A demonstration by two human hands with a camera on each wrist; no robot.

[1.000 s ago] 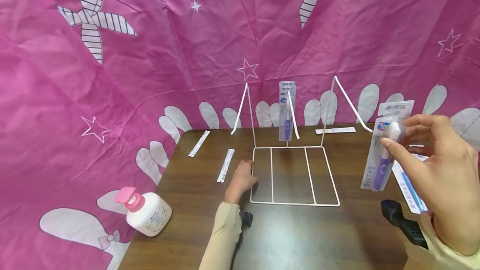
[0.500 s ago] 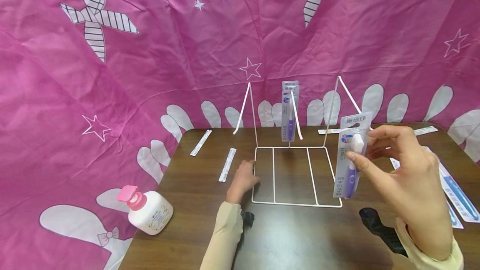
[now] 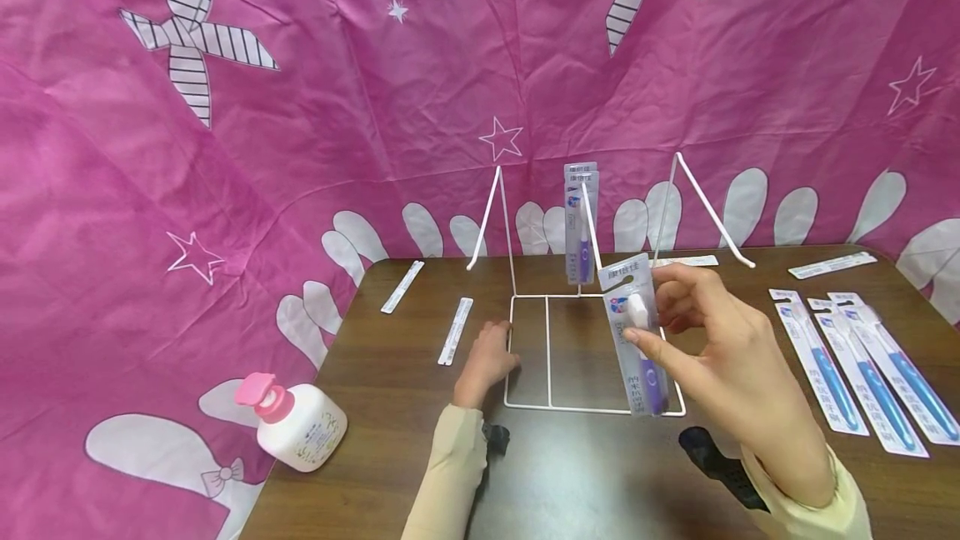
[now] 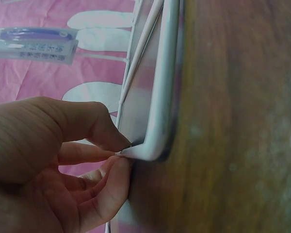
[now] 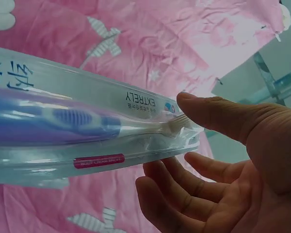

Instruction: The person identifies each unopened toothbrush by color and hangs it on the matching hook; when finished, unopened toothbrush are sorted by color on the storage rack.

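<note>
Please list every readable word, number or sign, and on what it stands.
"康倍佳": held toothbrush pack, front hanging pack
"EXTRELY": held pack (right wrist view)
"纳米": held pack
"纳米抗菌牙刷": blue packs
Too small or blurred: finer print, pink strip, pump bottle label, slim packs

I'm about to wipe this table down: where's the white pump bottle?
In the head view, the bottle sits by the left edge of the table, left of the left hand.
</note>
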